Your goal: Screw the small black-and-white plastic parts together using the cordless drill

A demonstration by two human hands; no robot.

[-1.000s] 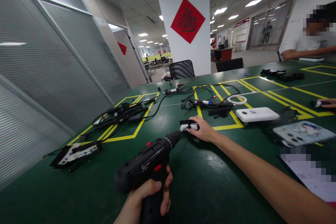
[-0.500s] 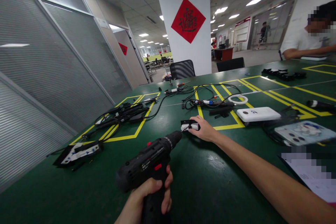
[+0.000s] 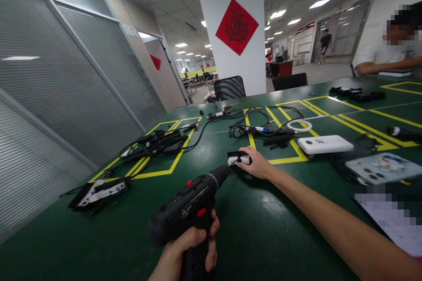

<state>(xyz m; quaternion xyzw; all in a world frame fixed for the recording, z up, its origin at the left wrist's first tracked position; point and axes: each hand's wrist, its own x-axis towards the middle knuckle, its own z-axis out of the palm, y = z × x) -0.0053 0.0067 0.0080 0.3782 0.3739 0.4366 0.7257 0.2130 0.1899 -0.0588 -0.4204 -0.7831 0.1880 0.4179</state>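
My left hand (image 3: 194,246) is wrapped round the handle of a black cordless drill (image 3: 187,206) with red buttons, angled up to the right. The drill's chuck (image 3: 220,175) ends close to a small black-and-white part (image 3: 233,159) on the green table. A thin bit seems to run from the chuck to the part; whether it touches, I cannot tell. My right hand (image 3: 253,163), arm stretched out, grips the right end of this part and hides some of it.
Tangled black cables (image 3: 151,145) lie left, near a black-and-white piece (image 3: 99,193). Ahead are more cables and a white ring (image 3: 299,125). A white power-bank-like device (image 3: 325,144), a patterned case (image 3: 384,167) and papers (image 3: 389,219) lie right. A person sits at the far right.
The drill and my left hand have shifted very slightly right and down in view. My right hand stays on the part. A distant person by the glass doors has moved.
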